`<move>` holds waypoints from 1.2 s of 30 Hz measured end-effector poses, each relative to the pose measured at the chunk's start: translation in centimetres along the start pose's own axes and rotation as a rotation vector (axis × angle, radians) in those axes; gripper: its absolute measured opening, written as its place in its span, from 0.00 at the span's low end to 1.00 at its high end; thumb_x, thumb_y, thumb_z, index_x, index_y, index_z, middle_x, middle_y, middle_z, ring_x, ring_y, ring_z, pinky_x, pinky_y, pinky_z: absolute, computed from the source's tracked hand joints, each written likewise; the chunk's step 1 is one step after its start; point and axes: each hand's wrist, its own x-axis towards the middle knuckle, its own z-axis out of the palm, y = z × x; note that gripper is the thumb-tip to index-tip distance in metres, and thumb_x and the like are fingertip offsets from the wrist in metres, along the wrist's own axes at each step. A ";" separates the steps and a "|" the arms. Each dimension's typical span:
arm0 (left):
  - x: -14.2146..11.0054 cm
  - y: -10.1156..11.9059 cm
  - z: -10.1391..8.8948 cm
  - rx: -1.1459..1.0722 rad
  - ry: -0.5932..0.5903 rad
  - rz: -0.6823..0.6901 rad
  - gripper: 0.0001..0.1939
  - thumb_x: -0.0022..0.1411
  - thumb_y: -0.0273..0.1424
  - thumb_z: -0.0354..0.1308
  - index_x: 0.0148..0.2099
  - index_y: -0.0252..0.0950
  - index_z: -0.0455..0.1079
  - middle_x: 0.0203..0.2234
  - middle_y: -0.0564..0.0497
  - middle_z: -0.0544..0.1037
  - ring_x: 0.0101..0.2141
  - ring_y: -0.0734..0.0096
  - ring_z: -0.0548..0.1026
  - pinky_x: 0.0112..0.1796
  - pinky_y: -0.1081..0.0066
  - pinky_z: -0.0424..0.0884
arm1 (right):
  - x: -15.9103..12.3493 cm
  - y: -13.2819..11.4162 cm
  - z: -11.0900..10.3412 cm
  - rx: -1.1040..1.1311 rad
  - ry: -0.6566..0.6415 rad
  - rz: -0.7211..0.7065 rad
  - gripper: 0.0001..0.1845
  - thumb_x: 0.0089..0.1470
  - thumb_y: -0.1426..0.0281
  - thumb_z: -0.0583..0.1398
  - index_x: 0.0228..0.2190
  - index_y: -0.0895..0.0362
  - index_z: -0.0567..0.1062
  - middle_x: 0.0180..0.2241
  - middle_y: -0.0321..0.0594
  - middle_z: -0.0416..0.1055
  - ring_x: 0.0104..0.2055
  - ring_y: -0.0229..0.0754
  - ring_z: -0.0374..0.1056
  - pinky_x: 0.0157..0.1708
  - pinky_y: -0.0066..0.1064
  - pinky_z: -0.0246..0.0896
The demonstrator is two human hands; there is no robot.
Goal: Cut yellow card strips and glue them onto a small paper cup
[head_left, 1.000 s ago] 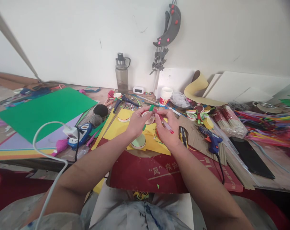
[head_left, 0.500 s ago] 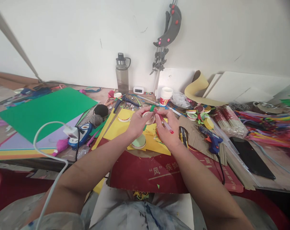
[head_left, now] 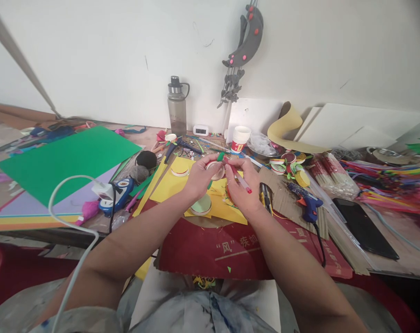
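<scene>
My left hand (head_left: 197, 176) is closed round a small round paper cup piece (head_left: 217, 171) with a red rim, held above the yellow paper (head_left: 171, 185). A green strip (head_left: 219, 157) sticks up between my fingertips. My right hand (head_left: 241, 187) pinches the same piece from the right and also grips a red pen (head_left: 240, 180) that points down and right. Below my hands a second round cup base (head_left: 200, 206) lies on the yellow paper.
A blue glue gun (head_left: 305, 206) and a utility knife (head_left: 265, 194) lie right of my hands, a black phone (head_left: 361, 226) further right. A green sheet (head_left: 64, 159), another glue gun (head_left: 116, 194), a water bottle (head_left: 177, 107) and a paper cup (head_left: 239, 138) stand around.
</scene>
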 end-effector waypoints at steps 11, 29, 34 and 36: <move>0.1 -0.1 0.0 -0.028 -0.002 -0.002 0.21 0.49 0.37 0.74 0.45 0.35 0.80 0.39 0.48 0.85 0.37 0.69 0.79 0.44 0.68 0.74 | 0.0 0.0 0.1 -0.014 0.025 -0.027 0.04 0.65 0.65 0.60 0.39 0.51 0.73 0.36 0.38 0.78 0.38 0.43 0.76 0.41 0.37 0.72; -0.3 0.4 0.5 -0.056 0.015 -0.044 0.22 0.48 0.34 0.74 0.47 0.35 0.80 0.37 0.49 0.85 0.36 0.69 0.79 0.41 0.68 0.76 | -0.1 0.4 -0.2 0.103 -0.033 0.030 0.09 0.68 0.61 0.58 0.45 0.51 0.72 0.42 0.41 0.79 0.43 0.45 0.77 0.45 0.41 0.73; -0.2 0.1 0.5 -0.049 0.043 -0.031 0.22 0.47 0.33 0.74 0.46 0.35 0.81 0.37 0.50 0.85 0.37 0.68 0.79 0.44 0.67 0.75 | 0.0 -0.1 -0.4 0.054 -0.034 -0.028 0.07 0.67 0.62 0.58 0.44 0.51 0.73 0.41 0.41 0.80 0.42 0.45 0.78 0.43 0.40 0.75; -0.2 0.2 0.5 -0.044 0.032 -0.028 0.21 0.46 0.33 0.74 0.45 0.35 0.81 0.37 0.50 0.85 0.38 0.68 0.79 0.44 0.67 0.75 | 0.1 0.0 -0.4 0.045 -0.037 -0.030 0.07 0.68 0.62 0.58 0.44 0.51 0.73 0.41 0.42 0.80 0.42 0.45 0.78 0.43 0.41 0.75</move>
